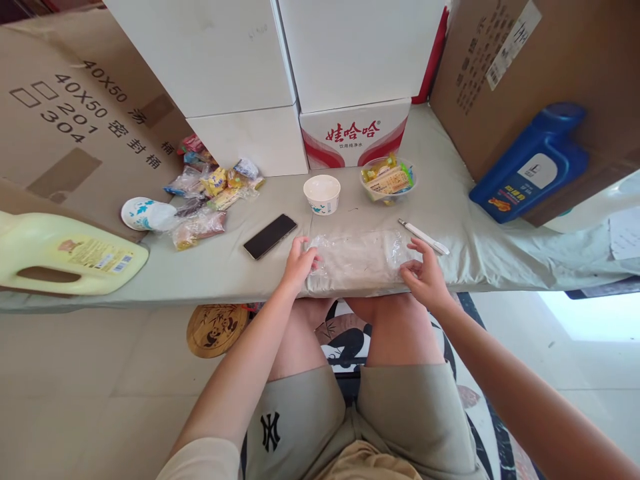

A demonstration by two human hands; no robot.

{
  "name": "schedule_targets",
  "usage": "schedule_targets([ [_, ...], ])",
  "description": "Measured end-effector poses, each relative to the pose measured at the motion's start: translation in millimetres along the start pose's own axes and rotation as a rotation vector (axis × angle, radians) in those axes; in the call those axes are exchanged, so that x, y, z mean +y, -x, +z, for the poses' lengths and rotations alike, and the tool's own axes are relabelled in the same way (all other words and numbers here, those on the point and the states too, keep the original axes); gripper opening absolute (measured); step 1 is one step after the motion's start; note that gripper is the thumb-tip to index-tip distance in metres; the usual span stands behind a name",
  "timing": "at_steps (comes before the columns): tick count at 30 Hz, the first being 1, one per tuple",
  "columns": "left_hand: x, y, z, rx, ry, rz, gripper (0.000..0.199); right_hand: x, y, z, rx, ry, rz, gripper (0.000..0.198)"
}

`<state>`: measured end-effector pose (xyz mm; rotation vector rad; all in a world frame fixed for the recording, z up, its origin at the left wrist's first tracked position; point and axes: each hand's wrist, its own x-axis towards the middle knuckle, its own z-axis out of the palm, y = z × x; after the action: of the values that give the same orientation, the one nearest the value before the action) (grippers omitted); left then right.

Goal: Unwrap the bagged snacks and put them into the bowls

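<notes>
In the head view, you are sitting at a cloth-covered table (225, 267), and a clear plastic sheet (355, 260) is lying flat at the near edge, in front of your knees; take it as the centre of the clock. Your left hand (300, 263) is resting at its nine o'clock edge, fingers loosely bent over the crumpled plastic. Your right hand (424, 270) is lying at three o'clock, thumb and forefinger parted beside the opposite edge. You are showing too little of either set of fingertips to tell whether they are pinching the plastic or only touching it.

At eleven o'clock, a paper bowl (321, 195) is standing upright, showing its white inside. At one o'clock, a clear bowl (387, 180) is holding wrapped snacks (393, 180), some yellow. A slim white tool (423, 237) is lying at two o'clock, near your right hand; farther out that way, a blue bottle (533, 170) is leaning, its contents hidden. At twelve o'clock, a red-and-white carton (355, 133) is standing closed.

Between nine and ten, a phone (270, 237) is lying flat, and farther off a patterned paper cup (147, 215) is resting on its side. Loose snack packets (215, 187) are heaping up at ten. At nine, far out, a pale yellow jug (75, 247) is lying label up.
</notes>
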<state>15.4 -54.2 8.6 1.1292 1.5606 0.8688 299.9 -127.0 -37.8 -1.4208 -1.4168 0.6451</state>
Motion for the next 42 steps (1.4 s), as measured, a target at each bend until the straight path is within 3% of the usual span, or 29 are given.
schedule_targets([
  [3, -5, 1, -8, -0.087, 0.018, 0.138, 0.042, -2, 6, -3, -0.019, -0.06, -0.05, 0.054],
  [8, -18, 1, -15, -0.05, -0.108, 0.216, 0.016, -3, -3, -6, 0.008, 0.099, -0.139, 0.022],
  [13, -21, 1, -14, 0.011, -0.287, 0.191, 0.034, 2, -13, -3, -0.018, 0.369, -0.207, 0.025],
  [18, -18, -3, -10, 0.092, -0.662, 0.373, 0.042, 1, -13, -2, -0.219, 0.785, -0.166, 0.04],
  [23, -9, -5, -2, 0.198, -0.934, 0.353, 0.055, -1, -2, -8, -0.278, 0.838, -0.115, 0.057],
  [27, -7, -14, 0, 0.088, -0.876, 0.375, 0.059, -18, 17, -20, -0.463, 0.804, -0.254, 0.078],
  [30, -8, -20, 3, -0.049, -0.736, 0.403, 0.063, -40, 15, -18, -0.468, 0.65, -0.303, 0.073],
  [33, 0, -13, 9, -0.263, -0.526, 0.512, 0.063, -54, -10, 0, -0.408, 0.451, -0.242, 0.071],
  [36, 22, 7, 12, -0.418, -0.396, 0.66, 0.055, -58, -37, 21, -0.519, 0.286, -0.076, 0.087],
  [37, 31, 13, 11, -0.453, -0.367, 0.694, 0.052, -58, -43, 25, -0.601, 0.245, -0.014, 0.082],
  [39, 47, 19, 3, -0.477, -0.305, 0.722, 0.045, -58, -48, 31, -0.762, 0.166, 0.088, 0.054],
  [41, 55, 13, -9, -0.426, -0.192, 0.689, 0.046, -60, -46, 33, -0.83, 0.072, 0.147, 0.03],
  [42, 55, 8, -15, -0.381, -0.1, 0.646, 0.049, -61, -44, 34, -0.825, 0.021, 0.166, 0.026],
])
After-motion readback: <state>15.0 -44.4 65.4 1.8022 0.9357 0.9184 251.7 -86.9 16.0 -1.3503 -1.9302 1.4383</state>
